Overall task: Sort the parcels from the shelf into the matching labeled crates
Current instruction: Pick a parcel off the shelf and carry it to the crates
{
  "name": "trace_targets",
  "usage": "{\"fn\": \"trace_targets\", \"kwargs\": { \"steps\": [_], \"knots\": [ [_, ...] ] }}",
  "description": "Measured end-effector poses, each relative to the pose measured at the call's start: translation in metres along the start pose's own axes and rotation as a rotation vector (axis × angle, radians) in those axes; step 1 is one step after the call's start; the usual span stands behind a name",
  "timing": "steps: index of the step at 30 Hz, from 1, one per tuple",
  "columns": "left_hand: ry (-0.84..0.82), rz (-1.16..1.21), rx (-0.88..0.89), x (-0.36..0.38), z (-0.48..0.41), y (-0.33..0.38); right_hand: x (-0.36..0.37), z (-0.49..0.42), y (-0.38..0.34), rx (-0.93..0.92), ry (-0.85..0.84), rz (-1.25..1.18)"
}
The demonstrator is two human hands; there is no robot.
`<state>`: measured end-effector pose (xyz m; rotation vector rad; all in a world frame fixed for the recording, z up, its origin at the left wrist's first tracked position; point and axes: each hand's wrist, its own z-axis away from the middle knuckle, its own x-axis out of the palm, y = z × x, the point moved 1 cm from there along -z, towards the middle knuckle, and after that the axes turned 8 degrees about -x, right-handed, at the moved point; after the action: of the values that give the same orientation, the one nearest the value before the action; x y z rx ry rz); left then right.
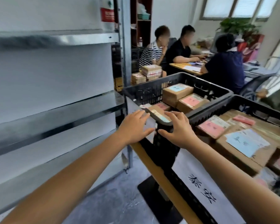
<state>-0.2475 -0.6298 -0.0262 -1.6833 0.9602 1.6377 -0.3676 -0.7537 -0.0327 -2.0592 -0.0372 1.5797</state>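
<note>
Your left hand (134,125), right hand (179,128), fingers spread, steady parcel (158,114) on crate (152,81) rim; shelf (55,39) at 9 o'clock looks cleared, nearly done.

A white sheet (205,188) on the near crate (213,109) bears handwritten "泰安". The parcel labels (247,143) and red wall sign (107,14) are too blurred to read.

A parcel-sorting office: metal shelving (55,39), labeled black crates (176,88), 3 people at desks (192,67).
</note>
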Motion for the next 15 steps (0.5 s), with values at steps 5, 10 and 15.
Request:
{"fn": "trace_targets", "kwargs": {
  "steps": [5, 10, 15],
  "knots": [
    [0.014, -0.015, -0.192, -0.008, 0.058, -0.073, 0.040, -0.020, -0.074, -0.171, -0.066, -0.022],
    [-0.007, -0.024, -0.369, -0.013, 0.141, -0.152, 0.090, -0.018, -0.173, -0.308, -0.168, -0.102],
    [-0.072, -0.066, -0.539, -0.009, 0.244, -0.223, 0.144, 0.008, -0.279, -0.469, -0.201, -0.134]
  ]
}}
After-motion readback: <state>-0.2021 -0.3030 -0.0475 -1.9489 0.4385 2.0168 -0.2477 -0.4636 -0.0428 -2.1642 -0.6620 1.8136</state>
